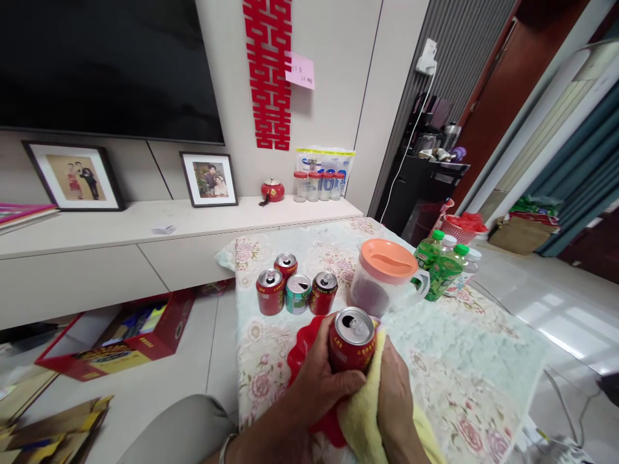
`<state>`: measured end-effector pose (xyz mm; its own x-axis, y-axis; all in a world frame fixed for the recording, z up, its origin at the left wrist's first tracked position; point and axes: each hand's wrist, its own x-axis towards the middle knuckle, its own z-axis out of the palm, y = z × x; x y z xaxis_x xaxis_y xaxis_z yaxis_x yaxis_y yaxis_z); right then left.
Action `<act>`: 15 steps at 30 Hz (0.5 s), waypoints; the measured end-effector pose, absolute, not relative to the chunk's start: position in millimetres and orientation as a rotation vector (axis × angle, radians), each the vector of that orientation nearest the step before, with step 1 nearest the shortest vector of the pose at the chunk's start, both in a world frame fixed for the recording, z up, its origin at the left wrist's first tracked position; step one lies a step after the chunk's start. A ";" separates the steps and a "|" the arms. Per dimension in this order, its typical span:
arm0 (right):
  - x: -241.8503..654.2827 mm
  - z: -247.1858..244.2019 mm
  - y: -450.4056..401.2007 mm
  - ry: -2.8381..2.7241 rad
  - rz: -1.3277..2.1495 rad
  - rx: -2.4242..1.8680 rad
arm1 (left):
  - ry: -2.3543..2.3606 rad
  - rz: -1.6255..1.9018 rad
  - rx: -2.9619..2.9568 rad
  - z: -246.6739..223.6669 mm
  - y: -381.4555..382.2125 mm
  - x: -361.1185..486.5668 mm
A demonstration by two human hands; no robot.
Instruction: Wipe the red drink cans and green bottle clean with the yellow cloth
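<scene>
Risk of a spill first: red can (352, 340) open at the top, tab lifted, held above the red scalloped tray (302, 351), so any tilt under the rubbing of the yellow cloth (365, 406) likely to send drink onto the floral tablecloth (464, 380). Risk also of a slip, grip on a smooth wall shared with loose cloth. Left hand (316, 380) at about 7 o'clock from the can, fingers curled round its lower body, thumb across the front, wrist coming up from the bottom edge. Right hand (394, 393) at about 5 o'clock, palm and fingers closed over the cloth and pressing it against the can's right side; fingertips hidden beneath, so exact contact not to be told. Can upright, near the table's front edge, just over the tray. Farther off, at 11 o'clock, four opened cans (296, 290) standing close together, well clear of the hands. At 1 o'clock, a clear pitcher (387, 283) with an orange lid, near enough for an elbow swing to knock. Beyond, at 2 o'clock, green bottles (442, 267) by the table edge. Farthest, a low cabinet (145, 225) with framed photos.
</scene>
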<state>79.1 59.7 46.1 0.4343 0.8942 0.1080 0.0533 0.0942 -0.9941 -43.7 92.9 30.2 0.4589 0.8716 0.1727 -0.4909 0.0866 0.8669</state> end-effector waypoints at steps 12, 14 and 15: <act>62.6 -8.6 37.3 -1.074 0.542 -1.432 | 0.550 1.099 1.129 25.4 94.5 -49.6; 59.7 -16.0 35.8 -1.165 0.437 -1.398 | 0.541 1.080 1.161 21.7 95.2 -51.7; 60.0 -17.3 36.6 -1.220 0.363 -1.380 | 0.535 1.072 1.177 19.0 95.0 -52.5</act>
